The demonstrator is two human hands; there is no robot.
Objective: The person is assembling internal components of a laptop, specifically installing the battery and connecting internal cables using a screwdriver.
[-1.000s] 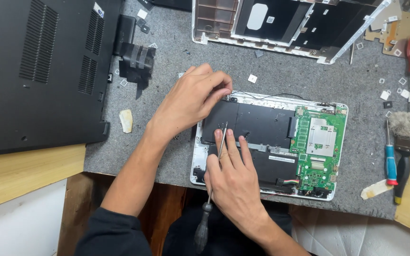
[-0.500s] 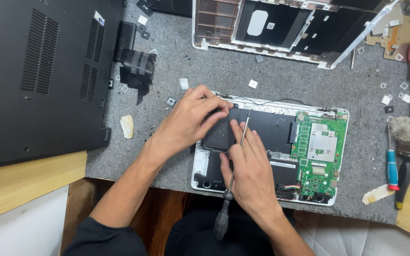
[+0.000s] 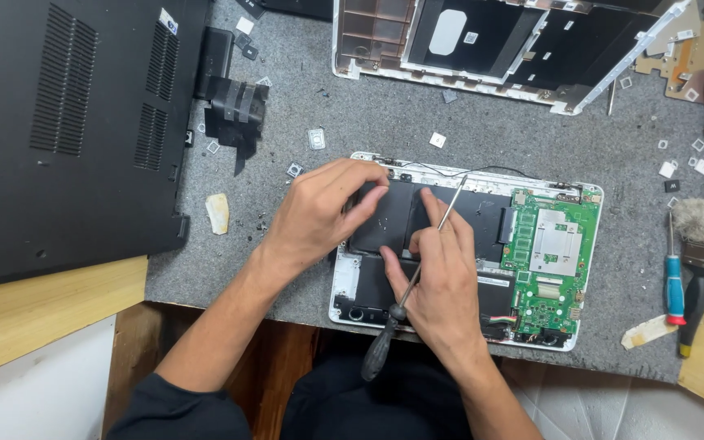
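Head view: the opened white laptop base (image 3: 588, 269) lies on the grey felt desk (image 3: 385, 122). On its flat black battery pack (image 3: 389, 224), the left hand (image 3: 319, 216) pinches the top edge. The right hand (image 3: 442, 277) presses down, its grip closed round a black-handled screwdriver (image 3: 405, 297). The metal tip could slip and pierce the battery or scrape the green circuit board (image 3: 552, 261) just right of it. Loose small parts (image 3: 317, 138) lie above the base.

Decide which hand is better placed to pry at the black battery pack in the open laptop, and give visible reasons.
Probably the right hand: it holds the screwdriver, its shaft lying over the battery pack. The left hand carries no tool; its fingers grip the pack's upper edge.
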